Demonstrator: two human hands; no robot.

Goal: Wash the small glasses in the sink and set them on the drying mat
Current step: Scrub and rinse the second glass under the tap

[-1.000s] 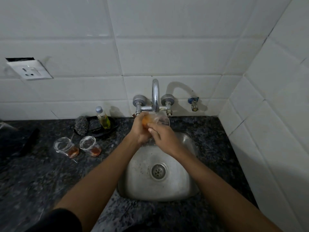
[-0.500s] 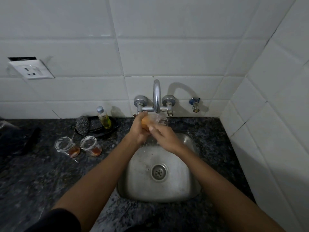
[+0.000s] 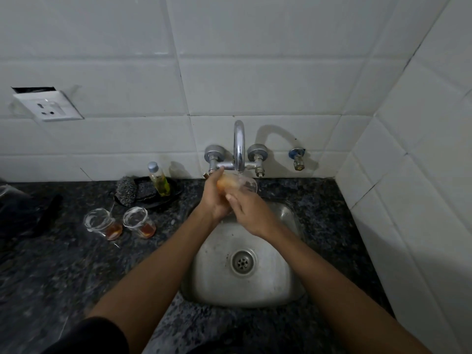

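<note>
A small clear glass (image 3: 241, 185) with an orange tint inside is held tilted right under the tap spout (image 3: 239, 146), over the back of the steel sink (image 3: 209, 282). My left hand (image 3: 214, 198) grips its base from the left. My right hand (image 3: 251, 213) lies against it from the front, fingers on the glass. Two more small glasses (image 3: 102, 223) (image 3: 139, 222) with orange liquid at the bottom stand side by side on the dark stone counter, left of the sink. No drying mat shows in this view.
A black dish (image 3: 176, 192) behind the two glasses holds a steel scrubber (image 3: 126, 191) and a small bottle of yellow liquid (image 3: 159, 178). A dark object (image 3: 25, 213) lies at the far left. A wall socket (image 3: 48, 104) sits upper left; tiled wall closes the right side.
Both hands stay under the spout with the glass. The right hand's fingers have shifted slightly against it.
</note>
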